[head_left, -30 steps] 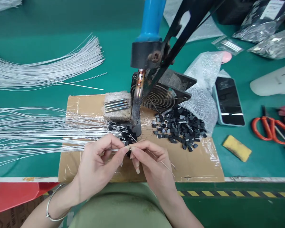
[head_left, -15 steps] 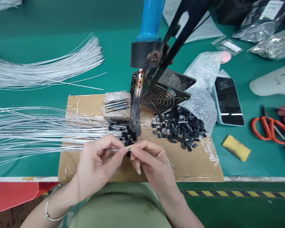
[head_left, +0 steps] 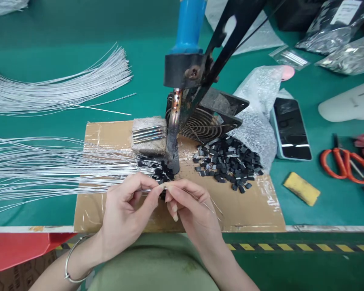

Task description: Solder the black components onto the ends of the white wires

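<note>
My left hand [head_left: 130, 210] pinches a thin white wire between thumb and forefinger, over the cardboard's front part. Fingertip to fingertip with it, my right hand [head_left: 194, 206] is closed in a pinch; thin wire ends [head_left: 214, 208] stick out past its knuckles. The wire tip between the fingers is too small to make out. Just beyond the fingertips lies a cluster of black connectors [head_left: 162, 171] on the ends of white wires [head_left: 63, 167] that run off to the left. The soldering iron's tip [head_left: 170, 147] points down right behind this cluster.
Cardboard [head_left: 251, 210] bears a pile of loose black connectors [head_left: 230, 161] and a block with metal rods [head_left: 148, 135]. A fan [head_left: 206, 121] stands behind. Rightward are a phone [head_left: 293, 129], a yellow sponge [head_left: 301, 188] and red-handled scissors [head_left: 346, 163]. Another wire bundle [head_left: 63, 91] lies back left.
The soldering iron appears slightly further left. Both hands keep their pinch at nearly the same place, and my left wrist with its bracelet has shifted a little to the right.
</note>
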